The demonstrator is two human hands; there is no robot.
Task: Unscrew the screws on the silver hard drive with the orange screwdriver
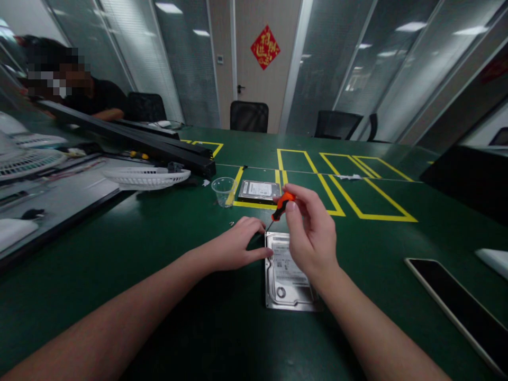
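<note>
A silver hard drive [291, 296] lies flat on the green table in front of me, its label side up. My left hand [242, 241] steadies its far left corner, the thumb on the left edge and the fingertips by the corner. My right hand [313, 230] is closed around the orange and black handle of a small screwdriver [281, 206]. The screwdriver slants down, with its tip at that same far left corner. Whether a screw sits under the tip is too small to tell. My right hand covers part of the drive's label.
Beyond my hands, a second hard drive [260, 190] lies inside a yellow tape outline, beside a clear plastic cup [223, 191]. White fan grilles [146, 177] and long black bars [159, 145] fill the left. A phone [456, 307] lies at right. A person sits at far left.
</note>
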